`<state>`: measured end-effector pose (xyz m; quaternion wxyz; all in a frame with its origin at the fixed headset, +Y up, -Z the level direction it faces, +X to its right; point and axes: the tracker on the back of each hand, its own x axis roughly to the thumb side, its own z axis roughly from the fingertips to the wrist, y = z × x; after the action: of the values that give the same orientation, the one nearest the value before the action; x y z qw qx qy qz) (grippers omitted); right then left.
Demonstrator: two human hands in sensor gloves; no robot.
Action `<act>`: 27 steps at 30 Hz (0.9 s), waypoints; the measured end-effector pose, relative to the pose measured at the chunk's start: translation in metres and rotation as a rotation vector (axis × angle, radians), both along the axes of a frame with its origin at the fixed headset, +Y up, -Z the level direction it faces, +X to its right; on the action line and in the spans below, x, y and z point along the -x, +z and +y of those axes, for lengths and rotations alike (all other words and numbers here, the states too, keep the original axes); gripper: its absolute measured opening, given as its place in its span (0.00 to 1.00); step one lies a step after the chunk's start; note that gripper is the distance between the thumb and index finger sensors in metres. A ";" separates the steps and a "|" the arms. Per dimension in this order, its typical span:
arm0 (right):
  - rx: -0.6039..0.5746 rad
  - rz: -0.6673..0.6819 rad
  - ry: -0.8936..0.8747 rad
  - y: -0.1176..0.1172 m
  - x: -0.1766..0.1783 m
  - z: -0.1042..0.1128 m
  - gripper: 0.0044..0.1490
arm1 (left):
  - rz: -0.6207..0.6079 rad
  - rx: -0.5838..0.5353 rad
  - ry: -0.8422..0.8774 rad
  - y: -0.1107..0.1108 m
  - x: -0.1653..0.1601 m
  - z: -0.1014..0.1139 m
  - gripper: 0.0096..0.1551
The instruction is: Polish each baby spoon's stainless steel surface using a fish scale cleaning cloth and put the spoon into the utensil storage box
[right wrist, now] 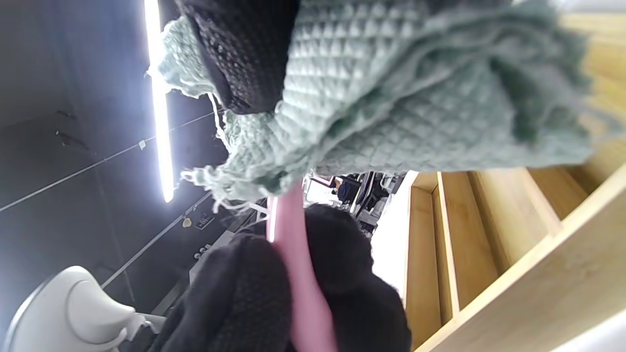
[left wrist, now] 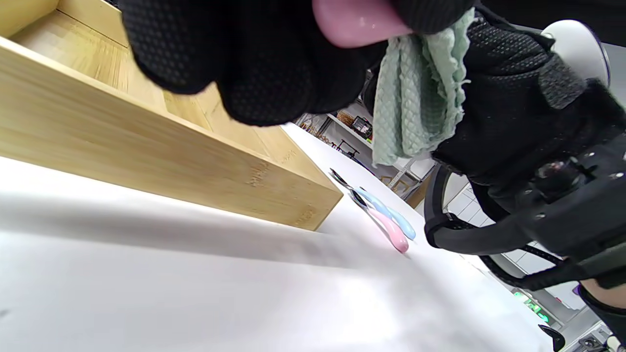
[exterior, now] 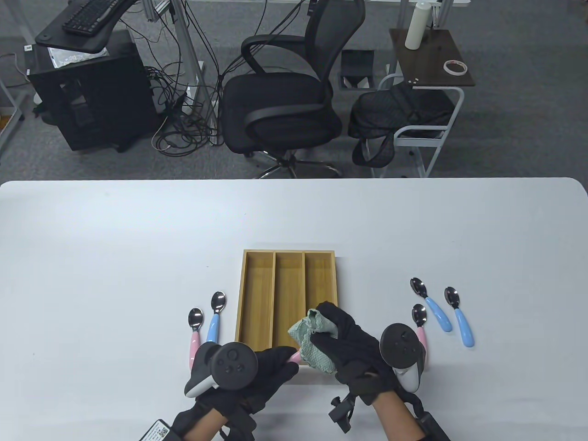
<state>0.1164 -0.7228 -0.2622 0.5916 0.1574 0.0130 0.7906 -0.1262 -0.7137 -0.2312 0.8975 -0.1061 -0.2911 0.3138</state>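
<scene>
Pinching pink spoon, fingers curled.

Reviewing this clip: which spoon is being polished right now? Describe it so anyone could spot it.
Start at the bamboo utensil box mid-table, then look to its near edge. There the left hand grips a pink-handled spoon, its bowl wrapped in the green cloth held by the right hand. Every other spoon lies untouched beside the box.

Office chair, computer tower
</scene>
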 end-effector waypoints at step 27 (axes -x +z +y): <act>0.033 -0.024 0.068 -0.007 0.000 -0.006 0.37 | -0.105 0.173 0.025 -0.008 0.009 -0.001 0.31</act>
<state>0.1166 -0.7289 -0.2689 0.5668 0.1378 0.0244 0.8119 -0.1351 -0.7146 -0.2397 0.8646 -0.1959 -0.3109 0.3428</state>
